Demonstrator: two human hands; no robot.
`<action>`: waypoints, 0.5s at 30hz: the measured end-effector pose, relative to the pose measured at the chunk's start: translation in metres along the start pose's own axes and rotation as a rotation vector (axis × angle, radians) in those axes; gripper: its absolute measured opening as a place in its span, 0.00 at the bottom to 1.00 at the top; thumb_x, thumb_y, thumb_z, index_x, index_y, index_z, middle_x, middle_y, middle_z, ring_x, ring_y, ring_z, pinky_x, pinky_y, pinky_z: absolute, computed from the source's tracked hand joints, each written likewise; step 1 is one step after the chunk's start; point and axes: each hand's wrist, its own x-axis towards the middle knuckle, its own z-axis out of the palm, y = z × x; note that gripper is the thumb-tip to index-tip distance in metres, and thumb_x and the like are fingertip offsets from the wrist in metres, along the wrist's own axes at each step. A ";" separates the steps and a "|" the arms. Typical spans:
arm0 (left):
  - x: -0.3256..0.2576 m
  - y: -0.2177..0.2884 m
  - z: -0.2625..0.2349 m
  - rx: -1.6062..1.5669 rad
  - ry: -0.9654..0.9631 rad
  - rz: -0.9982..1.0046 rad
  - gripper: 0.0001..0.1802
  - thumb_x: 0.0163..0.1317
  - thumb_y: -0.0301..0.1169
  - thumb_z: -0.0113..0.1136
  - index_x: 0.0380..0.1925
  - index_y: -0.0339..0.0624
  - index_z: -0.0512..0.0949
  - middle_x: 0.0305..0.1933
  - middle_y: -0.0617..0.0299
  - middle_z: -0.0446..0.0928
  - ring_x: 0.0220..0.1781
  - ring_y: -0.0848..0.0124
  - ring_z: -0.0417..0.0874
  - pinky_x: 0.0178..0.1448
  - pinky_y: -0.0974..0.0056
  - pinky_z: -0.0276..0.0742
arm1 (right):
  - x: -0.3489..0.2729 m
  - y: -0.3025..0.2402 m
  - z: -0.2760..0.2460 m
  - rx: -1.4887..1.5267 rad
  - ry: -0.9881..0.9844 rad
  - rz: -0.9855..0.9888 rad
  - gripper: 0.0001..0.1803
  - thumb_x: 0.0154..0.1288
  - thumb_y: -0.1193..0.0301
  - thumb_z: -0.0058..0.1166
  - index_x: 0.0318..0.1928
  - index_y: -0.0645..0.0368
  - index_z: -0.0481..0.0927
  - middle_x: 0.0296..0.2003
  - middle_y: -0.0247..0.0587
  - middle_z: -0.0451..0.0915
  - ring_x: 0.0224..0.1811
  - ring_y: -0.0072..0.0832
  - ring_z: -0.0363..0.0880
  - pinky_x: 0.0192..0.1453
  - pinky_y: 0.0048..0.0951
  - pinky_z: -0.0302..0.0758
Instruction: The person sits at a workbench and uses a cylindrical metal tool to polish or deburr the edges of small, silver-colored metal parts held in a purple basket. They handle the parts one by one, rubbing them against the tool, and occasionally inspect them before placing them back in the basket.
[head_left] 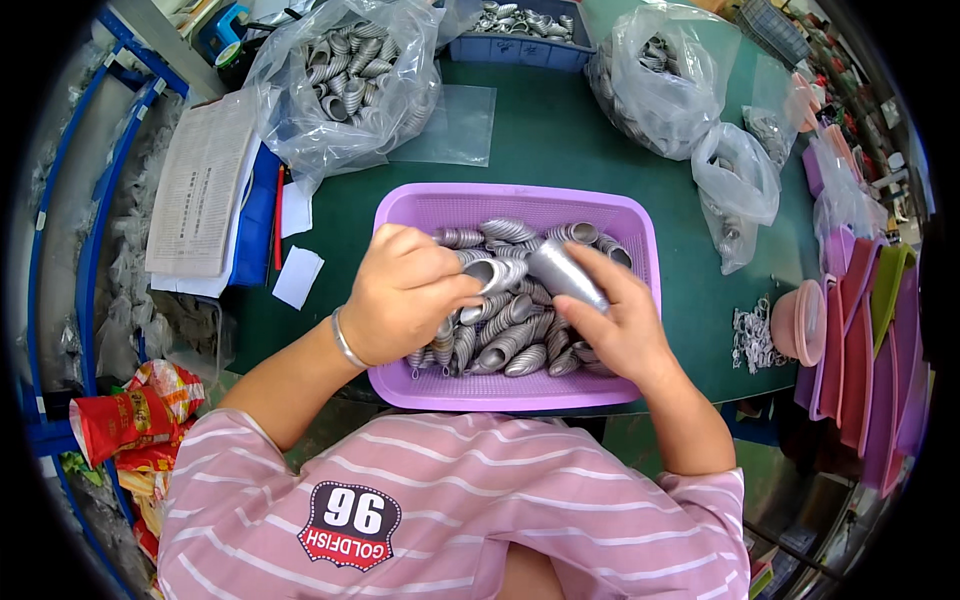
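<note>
A purple plastic basket (510, 397) stands before me, holding many short, ribbed silver metal tubes (505, 345) with slanted ends. Over its left side my left hand (412, 295) is closed in a pinch, a bracelet on its wrist. Its fingertips are at the edge of one ribbed tube (487, 273), whose open end shows. Above the right part of the basket, my right hand (628, 318) grips a smoother silver cylinder (567, 274) between thumb and fingers. That cylinder is tilted, slightly blurred, and its upper end is close to the ribbed tube.
Clear plastic bags of ribbed tubes stand at the back left (350, 80) and back right (660, 90). Between them is a blue bin (520, 50) of metal pieces. Papers (205, 185) and a red pencil (279, 215) lie left; white tags (757, 335) and pink cups (798, 322) right.
</note>
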 end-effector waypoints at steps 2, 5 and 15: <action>0.000 -0.004 -0.008 0.017 0.089 -0.012 0.14 0.38 0.27 0.72 0.29 0.44 0.81 0.29 0.64 0.73 0.30 0.65 0.72 0.37 0.60 0.64 | 0.001 -0.005 -0.007 0.081 0.170 -0.067 0.30 0.60 0.69 0.63 0.62 0.64 0.70 0.56 0.53 0.76 0.61 0.38 0.73 0.64 0.35 0.68; -0.002 0.008 -0.011 0.016 0.208 -0.079 0.10 0.42 0.24 0.69 0.27 0.46 0.80 0.30 0.64 0.73 0.31 0.64 0.72 0.38 0.59 0.65 | 0.002 -0.028 -0.011 0.344 0.298 -0.012 0.31 0.63 0.72 0.61 0.65 0.62 0.66 0.47 0.43 0.77 0.44 0.22 0.76 0.48 0.21 0.72; -0.003 -0.023 0.002 -0.142 -0.402 -0.011 0.07 0.45 0.27 0.62 0.28 0.48 0.81 0.29 0.66 0.76 0.33 0.66 0.76 0.39 0.59 0.68 | -0.005 0.010 0.013 0.348 0.391 0.013 0.32 0.62 0.69 0.62 0.64 0.66 0.67 0.48 0.46 0.77 0.46 0.26 0.76 0.52 0.26 0.72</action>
